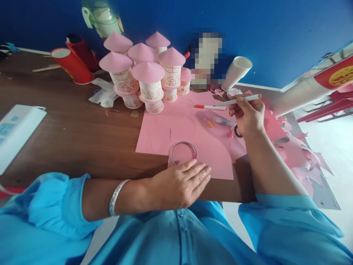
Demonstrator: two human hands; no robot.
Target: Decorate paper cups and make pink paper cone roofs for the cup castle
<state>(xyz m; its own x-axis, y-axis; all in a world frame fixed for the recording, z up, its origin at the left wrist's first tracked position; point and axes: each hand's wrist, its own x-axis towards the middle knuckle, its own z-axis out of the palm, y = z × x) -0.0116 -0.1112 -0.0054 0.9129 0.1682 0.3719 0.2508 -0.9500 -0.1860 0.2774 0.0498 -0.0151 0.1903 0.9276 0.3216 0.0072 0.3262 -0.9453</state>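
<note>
Lit brightly and evenly by daylight from the right, where the floor washed out to near white. Soft shadows only, under the hands. Bent by wide-angle distortion at the edges, slightly soft throughout, with one pixelated patch near the wall.

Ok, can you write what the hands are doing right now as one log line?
left hand: flat on pink paper, beside metal ring | right hand: holding white marker | capped marker lying on paper | paper-cup towers behind
</note>
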